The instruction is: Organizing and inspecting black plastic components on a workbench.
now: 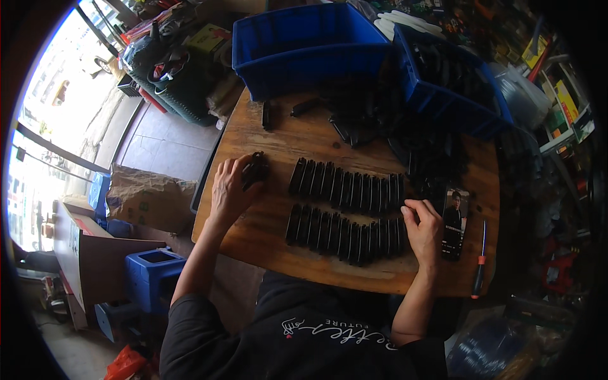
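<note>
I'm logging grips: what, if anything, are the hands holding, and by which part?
The left hand seems to hold black pieces by their left and near sides. Whether the right hand holds anything cannot be told.

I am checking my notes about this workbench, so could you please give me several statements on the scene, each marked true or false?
1. The left hand has its fingers around some black parts. True.
2. The slim black pieces stand in one single row. False: there are two, a far row and a near row.
3. The phone lies between the right hand and the screwdriver. True.
4. The screwdriver's handle is all green. False: it is red and black.
5. Two blue bins are beyond the rows. True.
</note>
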{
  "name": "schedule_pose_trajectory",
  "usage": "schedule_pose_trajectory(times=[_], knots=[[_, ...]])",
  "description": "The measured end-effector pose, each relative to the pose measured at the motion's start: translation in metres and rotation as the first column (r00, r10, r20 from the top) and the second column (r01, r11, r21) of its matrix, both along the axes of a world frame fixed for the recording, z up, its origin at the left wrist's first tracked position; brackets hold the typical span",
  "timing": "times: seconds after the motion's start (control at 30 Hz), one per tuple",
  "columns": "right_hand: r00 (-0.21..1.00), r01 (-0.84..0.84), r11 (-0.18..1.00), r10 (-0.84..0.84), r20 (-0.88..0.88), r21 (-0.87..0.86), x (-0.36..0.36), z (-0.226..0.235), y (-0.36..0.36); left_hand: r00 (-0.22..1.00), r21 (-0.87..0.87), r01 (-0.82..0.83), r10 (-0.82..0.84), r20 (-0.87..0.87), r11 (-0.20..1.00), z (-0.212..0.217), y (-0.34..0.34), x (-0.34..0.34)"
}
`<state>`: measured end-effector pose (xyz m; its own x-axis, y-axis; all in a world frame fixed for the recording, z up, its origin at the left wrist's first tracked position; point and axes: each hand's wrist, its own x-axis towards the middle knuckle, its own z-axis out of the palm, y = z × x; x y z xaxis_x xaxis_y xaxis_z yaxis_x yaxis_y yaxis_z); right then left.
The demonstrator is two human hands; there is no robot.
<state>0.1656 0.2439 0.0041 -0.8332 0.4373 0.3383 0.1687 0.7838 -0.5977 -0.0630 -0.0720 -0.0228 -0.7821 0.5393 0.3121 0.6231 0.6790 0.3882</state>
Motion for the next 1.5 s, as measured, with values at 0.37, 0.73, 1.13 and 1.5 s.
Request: schedule_pose_trajectory(times=[0.37, 0.73, 1.13, 1.5], knots=[[0.999, 0.004, 0.999, -0.003, 0.039, -0.032, -0.001, 0.0, -0.002, 0.982, 0.172, -0.124, 0.146, -0.122, 0.977, -0.01, -0.007, 0.056], [0.998, 0.017, 0.999, -0.015, 0.054, -0.046, 0.002, -0.003, 0.0, 0.982, -0.072, -0.102, 0.089, -0.164, 0.992, 0.006, 0.002, 0.039], [0.995, 0.034, 0.995, -0.025, 0.093, -0.097, 0.002, -0.001, -0.001, 0.99, -0.113, -0.017, 0.001, -0.139, 0.993, 0.009, -0.003, -0.001], [0.996, 0.03, 0.997, -0.024, 0.083, -0.075, 0.002, -0.002, -0.001, 0.984, -0.128, 0.177, -0.175, 0.029, 0.976, 0.033, -0.008, 0.017]])
